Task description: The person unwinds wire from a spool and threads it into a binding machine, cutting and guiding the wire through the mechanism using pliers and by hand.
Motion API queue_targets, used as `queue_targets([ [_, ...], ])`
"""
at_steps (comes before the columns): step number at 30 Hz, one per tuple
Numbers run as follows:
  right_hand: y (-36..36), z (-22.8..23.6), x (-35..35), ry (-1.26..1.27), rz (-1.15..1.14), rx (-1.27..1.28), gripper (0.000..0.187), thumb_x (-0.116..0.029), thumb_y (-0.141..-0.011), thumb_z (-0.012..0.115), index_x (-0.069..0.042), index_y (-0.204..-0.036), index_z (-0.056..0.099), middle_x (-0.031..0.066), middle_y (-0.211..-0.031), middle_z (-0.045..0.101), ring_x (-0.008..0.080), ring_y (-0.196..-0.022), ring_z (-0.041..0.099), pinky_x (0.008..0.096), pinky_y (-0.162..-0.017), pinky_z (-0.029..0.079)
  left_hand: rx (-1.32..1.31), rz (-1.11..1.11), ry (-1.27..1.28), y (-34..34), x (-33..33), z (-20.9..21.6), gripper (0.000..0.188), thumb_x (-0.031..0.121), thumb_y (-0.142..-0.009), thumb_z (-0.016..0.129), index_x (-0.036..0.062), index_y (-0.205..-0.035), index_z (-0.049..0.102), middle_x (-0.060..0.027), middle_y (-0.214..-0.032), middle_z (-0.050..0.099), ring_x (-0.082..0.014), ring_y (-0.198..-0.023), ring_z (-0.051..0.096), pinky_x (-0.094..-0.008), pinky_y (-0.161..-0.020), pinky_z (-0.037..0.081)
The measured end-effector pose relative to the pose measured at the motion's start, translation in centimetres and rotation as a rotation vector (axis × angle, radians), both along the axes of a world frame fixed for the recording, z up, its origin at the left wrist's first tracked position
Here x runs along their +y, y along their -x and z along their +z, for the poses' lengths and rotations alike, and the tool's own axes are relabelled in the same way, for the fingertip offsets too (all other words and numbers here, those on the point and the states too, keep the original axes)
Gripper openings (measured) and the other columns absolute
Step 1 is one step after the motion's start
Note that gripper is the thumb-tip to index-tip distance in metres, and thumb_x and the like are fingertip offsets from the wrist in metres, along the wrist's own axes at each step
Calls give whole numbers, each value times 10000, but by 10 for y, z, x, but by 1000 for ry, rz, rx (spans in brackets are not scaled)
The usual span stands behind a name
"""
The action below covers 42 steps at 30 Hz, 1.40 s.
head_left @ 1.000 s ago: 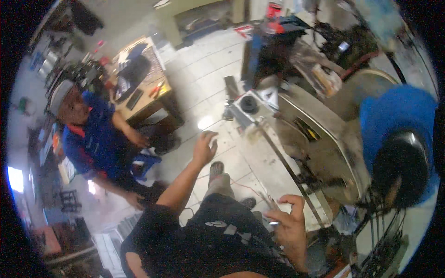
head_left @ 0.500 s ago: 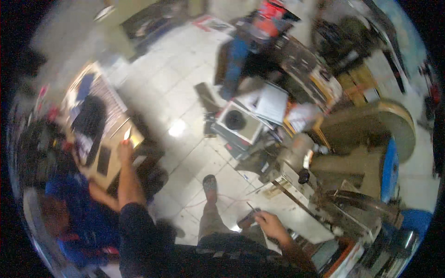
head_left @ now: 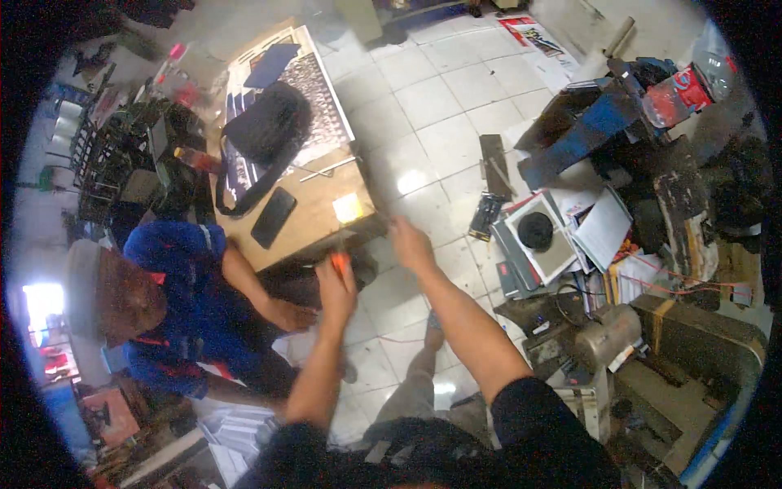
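Near the centre, the bare left hand (head_left: 335, 288) grips a small orange object (head_left: 340, 262); slightly farther right, the bare right hand (head_left: 411, 245) has a grip that cannot be told. Beyond, a light-brown wooden table (head_left: 316, 231) bears a flat black rectangular phone (head_left: 274, 218) and, farther, a black bag (head_left: 273, 122).

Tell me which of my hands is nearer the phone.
Left: your left hand is below and right of the phone in the picture; your right hand is farther off to its right.

The small bright-orange object (head_left: 339, 262) is now held by the left grip (head_left: 336, 291), off the light-brown wooden surface (head_left: 316, 202); the right grip (head_left: 412, 246) is brought near its corner.
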State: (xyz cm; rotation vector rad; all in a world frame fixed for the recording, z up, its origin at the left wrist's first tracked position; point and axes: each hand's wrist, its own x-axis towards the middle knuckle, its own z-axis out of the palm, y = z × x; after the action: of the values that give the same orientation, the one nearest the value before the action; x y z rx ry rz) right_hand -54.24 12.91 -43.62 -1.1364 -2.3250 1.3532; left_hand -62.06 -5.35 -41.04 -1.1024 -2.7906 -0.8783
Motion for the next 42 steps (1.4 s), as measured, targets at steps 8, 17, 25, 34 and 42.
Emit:
queue_targets([
  [8, 84, -27, 14, -864, 583, 7, 339, -262, -896, 543, -102, -1184, 625, 90, -1227, 609, 290, -1239, 476, 521, -1023, 361, -538, 5, 167, -134, -94, 23, 371, 243, -960, 524, -63, -1170, 509, -265, -1058, 531, -390, -992, 531, -451, -876, 427],
  [17, -147, 24, -78, 511, 25, 300, 713, -368, -932, 620, -65, -1471, 262, 221, -1407, 416, 293, -1234, 491, 398, -1032, 412, -909, -242, -34, -174, -56, 74, 310, 222, -1009, 481, -24, -1197, 486, -91, -987, 571, -174, -892, 577, -315, -801, 484],
  [25, -439, 175, -237, 870, -574, 417, 536, -381, -973, 555, -89, -1400, 414, 65, -1326, 502, 174, -1195, 483, 326, -1028, 386, -267, -1599, 152, -334, -35, 132, 615, 310, -873, 629, 71, -1405, 433, -263, -1359, 395, -404, -1270, 374, -523, -1011, 345],
  [34, -590, 216, -392, 459, -1298, 576, 329, -270, -1004, 487, -70, -1261, 524, 52, -1101, 630, 116, -936, 576, 250, -755, 473, -449, -2265, 222, -536, -54, 231, 653, 340, -906, 606, -11, -1413, 389, -254, -1451, 370, -432, -1310, 410, -441, -1061, 381],
  [42, -684, 269, -428, -103, -1436, 382, 425, 54, -812, 637, -25, -1147, 389, 82, -983, 615, 116, -806, 566, 265, -704, 494, -1721, -1436, -117, -662, -8, 370, 366, 297, -986, 554, -2, -1197, 555, -122, -1084, 659, -221, -947, 664, -335, -795, 534],
])
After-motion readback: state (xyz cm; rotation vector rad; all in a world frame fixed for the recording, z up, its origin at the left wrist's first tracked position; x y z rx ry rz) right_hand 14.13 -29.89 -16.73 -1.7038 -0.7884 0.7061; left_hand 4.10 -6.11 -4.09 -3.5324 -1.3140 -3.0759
